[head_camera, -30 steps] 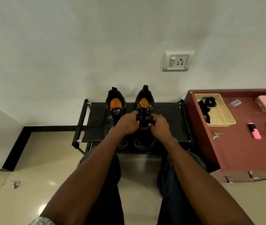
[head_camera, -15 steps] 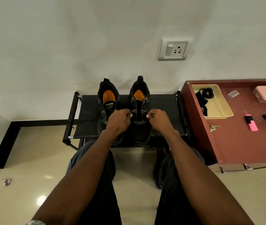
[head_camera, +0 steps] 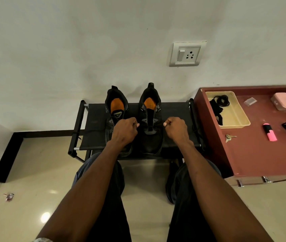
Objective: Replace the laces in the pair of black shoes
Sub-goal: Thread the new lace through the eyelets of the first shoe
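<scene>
Two black shoes sit side by side on a low black bench by the wall. The left hand and the right hand are curled tight, one on each side of the right shoe, and each seems to pinch an end of a thin black lace. The lace is hard to see. If one hand pulls harder, the ends may come out uneven, or the lace may slip out of a hole. A strong tug could drag the shoe off the bench or bump the left shoe.
</scene>
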A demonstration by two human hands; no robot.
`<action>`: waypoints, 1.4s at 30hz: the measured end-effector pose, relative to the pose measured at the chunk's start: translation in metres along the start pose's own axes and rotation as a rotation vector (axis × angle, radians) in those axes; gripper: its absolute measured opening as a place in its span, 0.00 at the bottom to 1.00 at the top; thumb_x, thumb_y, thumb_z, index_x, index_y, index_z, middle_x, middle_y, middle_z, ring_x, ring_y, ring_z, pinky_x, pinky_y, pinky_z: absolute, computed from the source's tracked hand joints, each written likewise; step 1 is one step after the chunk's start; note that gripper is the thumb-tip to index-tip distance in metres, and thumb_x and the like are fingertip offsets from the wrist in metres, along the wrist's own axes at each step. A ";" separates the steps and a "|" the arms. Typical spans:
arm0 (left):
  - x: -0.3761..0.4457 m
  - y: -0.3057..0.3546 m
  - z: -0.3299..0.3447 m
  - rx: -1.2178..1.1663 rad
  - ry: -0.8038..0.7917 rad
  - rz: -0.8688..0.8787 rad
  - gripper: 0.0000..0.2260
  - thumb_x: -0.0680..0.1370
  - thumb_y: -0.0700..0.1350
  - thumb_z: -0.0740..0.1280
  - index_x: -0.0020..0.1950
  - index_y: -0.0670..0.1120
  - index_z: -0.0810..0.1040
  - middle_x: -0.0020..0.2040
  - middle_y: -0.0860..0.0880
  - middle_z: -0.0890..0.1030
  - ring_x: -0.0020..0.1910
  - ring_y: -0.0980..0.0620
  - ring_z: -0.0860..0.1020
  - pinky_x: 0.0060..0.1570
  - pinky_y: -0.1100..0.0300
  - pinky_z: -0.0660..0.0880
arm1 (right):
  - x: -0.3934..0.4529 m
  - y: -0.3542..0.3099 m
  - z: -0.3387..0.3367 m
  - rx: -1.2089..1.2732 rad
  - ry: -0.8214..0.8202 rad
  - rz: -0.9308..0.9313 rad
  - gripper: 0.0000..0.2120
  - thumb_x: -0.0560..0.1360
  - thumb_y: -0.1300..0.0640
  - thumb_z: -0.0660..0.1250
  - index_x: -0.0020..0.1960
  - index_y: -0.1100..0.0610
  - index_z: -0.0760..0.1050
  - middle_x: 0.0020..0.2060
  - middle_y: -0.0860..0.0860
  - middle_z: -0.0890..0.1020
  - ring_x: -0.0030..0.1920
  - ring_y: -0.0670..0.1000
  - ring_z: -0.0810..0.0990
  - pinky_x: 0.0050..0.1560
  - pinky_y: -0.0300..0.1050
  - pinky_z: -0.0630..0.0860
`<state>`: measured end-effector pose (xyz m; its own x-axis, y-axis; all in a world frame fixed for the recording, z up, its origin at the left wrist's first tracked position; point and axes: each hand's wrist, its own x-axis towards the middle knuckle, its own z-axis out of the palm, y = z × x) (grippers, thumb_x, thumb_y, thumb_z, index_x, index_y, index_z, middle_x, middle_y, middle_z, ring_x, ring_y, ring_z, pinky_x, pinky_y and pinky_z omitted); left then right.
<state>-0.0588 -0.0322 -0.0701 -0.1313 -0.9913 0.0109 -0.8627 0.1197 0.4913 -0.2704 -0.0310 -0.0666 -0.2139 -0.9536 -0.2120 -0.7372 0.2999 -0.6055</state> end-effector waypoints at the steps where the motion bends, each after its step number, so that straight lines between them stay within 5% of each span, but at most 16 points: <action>1: 0.000 -0.001 0.000 0.006 0.010 0.003 0.08 0.82 0.46 0.63 0.44 0.45 0.76 0.35 0.46 0.77 0.34 0.48 0.73 0.32 0.56 0.62 | 0.000 0.000 0.000 0.001 0.001 0.002 0.07 0.79 0.58 0.65 0.49 0.55 0.83 0.48 0.59 0.83 0.50 0.61 0.80 0.45 0.47 0.74; 9: -0.002 -0.011 0.011 -0.030 0.046 0.054 0.09 0.83 0.47 0.63 0.50 0.43 0.80 0.40 0.45 0.80 0.37 0.46 0.77 0.33 0.54 0.68 | -0.010 -0.003 0.005 0.008 -0.018 0.011 0.07 0.79 0.60 0.64 0.47 0.56 0.80 0.47 0.58 0.83 0.45 0.58 0.79 0.43 0.47 0.73; 13: -0.004 -0.013 0.007 -0.103 0.177 0.056 0.15 0.81 0.46 0.67 0.66 0.42 0.77 0.60 0.43 0.77 0.61 0.44 0.74 0.60 0.50 0.73 | -0.017 -0.002 0.000 0.000 -0.045 0.029 0.06 0.79 0.54 0.66 0.51 0.56 0.75 0.49 0.55 0.81 0.48 0.58 0.77 0.46 0.47 0.72; 15: -0.012 -0.008 0.002 -0.194 0.270 0.009 0.16 0.81 0.45 0.67 0.67 0.43 0.76 0.63 0.44 0.76 0.63 0.46 0.73 0.64 0.51 0.72 | -0.027 -0.006 -0.003 -0.031 -0.109 0.076 0.12 0.79 0.53 0.67 0.60 0.56 0.74 0.50 0.54 0.78 0.50 0.56 0.76 0.50 0.49 0.72; 18: -0.026 0.006 -0.007 -0.562 0.242 -0.164 0.08 0.82 0.43 0.65 0.58 0.44 0.79 0.51 0.48 0.81 0.51 0.51 0.79 0.52 0.58 0.76 | -0.049 -0.025 -0.017 0.556 -0.434 0.068 0.16 0.81 0.62 0.64 0.68 0.62 0.71 0.49 0.57 0.81 0.48 0.54 0.81 0.53 0.50 0.80; 21: -0.038 0.023 -0.018 -1.233 -0.050 -0.380 0.10 0.83 0.43 0.61 0.50 0.42 0.81 0.41 0.47 0.83 0.41 0.51 0.81 0.44 0.59 0.79 | -0.075 -0.039 -0.035 1.042 -0.759 -0.114 0.17 0.80 0.70 0.61 0.68 0.67 0.71 0.56 0.61 0.83 0.60 0.59 0.82 0.63 0.48 0.78; 23: -0.043 0.025 -0.025 -1.465 -0.241 -0.397 0.14 0.85 0.46 0.58 0.51 0.41 0.81 0.41 0.45 0.84 0.40 0.50 0.82 0.44 0.58 0.81 | -0.083 -0.044 -0.033 0.914 -0.631 -0.231 0.14 0.80 0.67 0.65 0.65 0.65 0.76 0.53 0.59 0.85 0.54 0.55 0.85 0.56 0.47 0.81; 25: -0.045 0.021 -0.030 -1.521 -0.413 -0.386 0.19 0.85 0.49 0.56 0.59 0.38 0.80 0.45 0.41 0.84 0.42 0.46 0.84 0.50 0.53 0.81 | -0.080 -0.044 -0.023 0.593 -0.296 -0.294 0.08 0.79 0.62 0.69 0.57 0.61 0.83 0.42 0.52 0.86 0.39 0.48 0.84 0.43 0.44 0.80; 27: -0.047 0.019 -0.034 -1.449 -0.534 -0.353 0.20 0.84 0.50 0.57 0.64 0.36 0.76 0.42 0.41 0.83 0.38 0.47 0.82 0.48 0.53 0.80 | -0.071 -0.038 -0.016 0.375 -0.068 -0.312 0.05 0.77 0.58 0.71 0.51 0.57 0.84 0.41 0.49 0.82 0.41 0.47 0.80 0.45 0.41 0.73; 30: -0.046 0.015 -0.037 -1.325 -0.493 -0.368 0.13 0.83 0.44 0.60 0.61 0.38 0.78 0.35 0.47 0.77 0.30 0.53 0.72 0.33 0.59 0.70 | -0.058 -0.020 -0.020 0.277 0.111 -0.236 0.04 0.75 0.60 0.72 0.47 0.59 0.86 0.41 0.49 0.80 0.43 0.46 0.76 0.43 0.36 0.67; 33: -0.040 0.002 -0.034 -1.236 -0.270 -0.456 0.09 0.83 0.39 0.60 0.56 0.41 0.79 0.34 0.49 0.73 0.28 0.56 0.67 0.26 0.63 0.61 | -0.034 0.005 -0.027 0.304 0.279 0.064 0.08 0.74 0.62 0.67 0.42 0.64 0.84 0.38 0.58 0.85 0.41 0.57 0.83 0.40 0.47 0.77; 37: -0.030 -0.007 -0.028 -1.074 0.011 -0.498 0.08 0.83 0.38 0.60 0.53 0.43 0.79 0.38 0.48 0.76 0.29 0.56 0.70 0.25 0.65 0.65 | -0.029 0.012 -0.029 0.231 0.374 0.427 0.16 0.72 0.58 0.63 0.54 0.66 0.81 0.58 0.62 0.79 0.58 0.63 0.77 0.58 0.56 0.76; 40: -0.028 0.000 -0.026 -0.975 0.018 -0.419 0.06 0.83 0.39 0.60 0.57 0.46 0.75 0.39 0.48 0.78 0.29 0.57 0.71 0.26 0.65 0.67 | -0.037 -0.003 -0.019 0.145 0.373 0.108 0.20 0.73 0.65 0.66 0.64 0.60 0.76 0.66 0.58 0.73 0.65 0.58 0.72 0.67 0.55 0.71; 42: -0.027 0.008 -0.022 -0.971 -0.073 -0.350 0.05 0.83 0.39 0.61 0.58 0.46 0.73 0.38 0.48 0.78 0.29 0.57 0.71 0.26 0.66 0.67 | -0.043 -0.020 -0.004 0.348 0.152 -0.125 0.23 0.73 0.68 0.67 0.67 0.55 0.75 0.64 0.51 0.75 0.64 0.50 0.74 0.65 0.47 0.74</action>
<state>-0.0518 -0.0057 -0.0468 -0.0061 -0.9526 -0.3043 -0.0974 -0.3023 0.9482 -0.2496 0.0041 -0.0422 -0.2474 -0.9687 -0.0201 -0.5076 0.1473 -0.8489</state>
